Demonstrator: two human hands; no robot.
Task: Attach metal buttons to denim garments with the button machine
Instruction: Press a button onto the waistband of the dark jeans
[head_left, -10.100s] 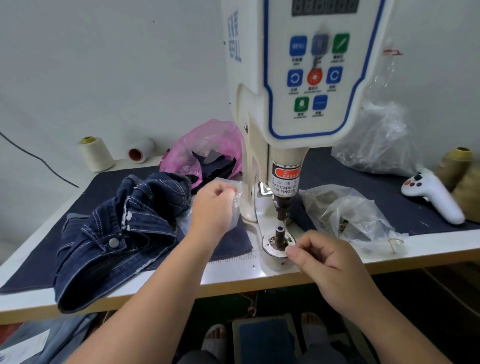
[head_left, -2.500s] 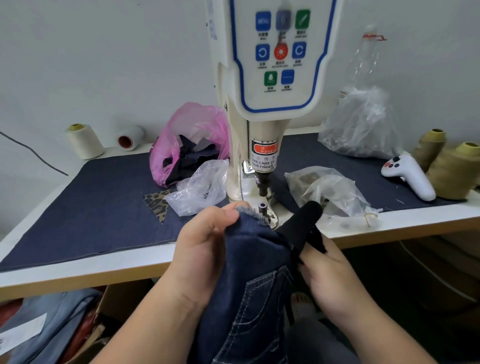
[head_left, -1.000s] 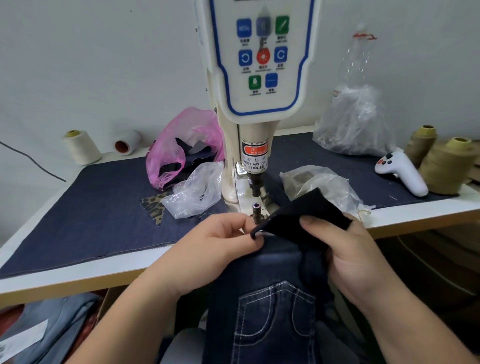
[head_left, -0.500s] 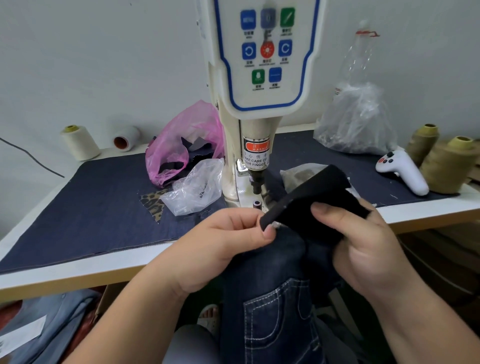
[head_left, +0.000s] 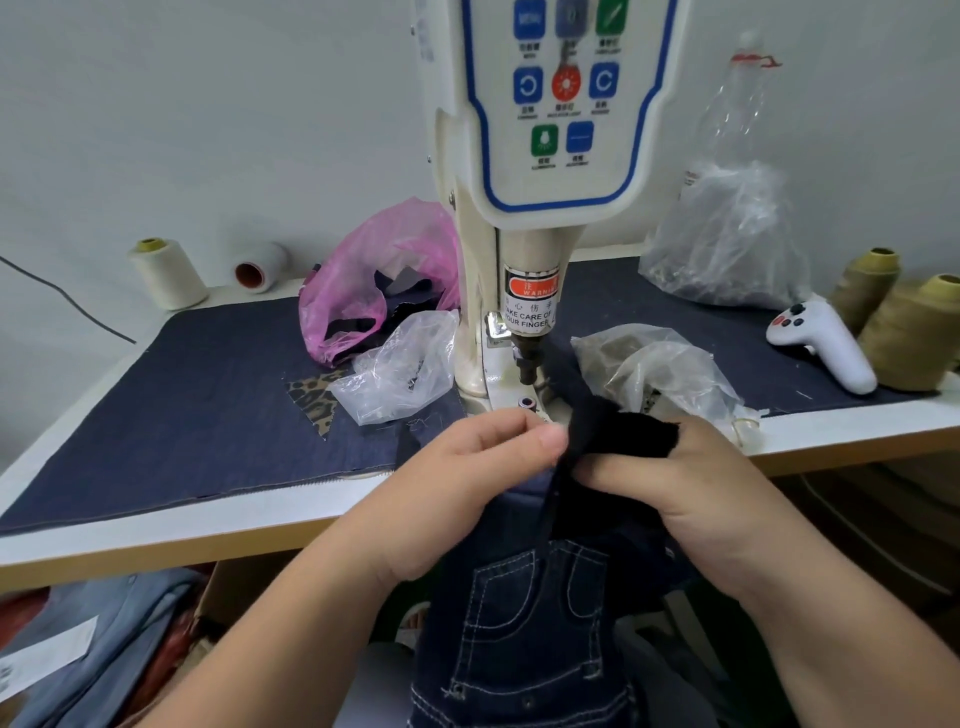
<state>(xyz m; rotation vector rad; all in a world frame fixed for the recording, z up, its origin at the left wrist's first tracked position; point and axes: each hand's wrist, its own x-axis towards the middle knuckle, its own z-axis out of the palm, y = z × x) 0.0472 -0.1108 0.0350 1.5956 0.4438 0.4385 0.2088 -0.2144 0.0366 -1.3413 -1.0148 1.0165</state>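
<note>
Left hand: fingers curled, pinching the top edge of the denim garment between thumb and fingers. Right hand: fingers curled round the black fabric section at the garment's upper edge, gripping it. The garment hangs below the front edge of the table, with a stitched pocket facing the camera; its upper edge is held just in front of the button machine, near the lower die.

Items on the table, left to right:
- Cream thread cone, upright, at the rear.
- White spool, lying on its side beside the cone.
- Dark denim mat covering the table surface.
- Leopard-print scrap on the mat.
- Pink plastic bag holding dark fabric pieces.
- Clear plastic bag, touching the machine base.
- Second clear bag, just right of the die.
- Large clear bag at the rear.
- White handheld controller.
- Two olive thread cones at the far right.
</note>
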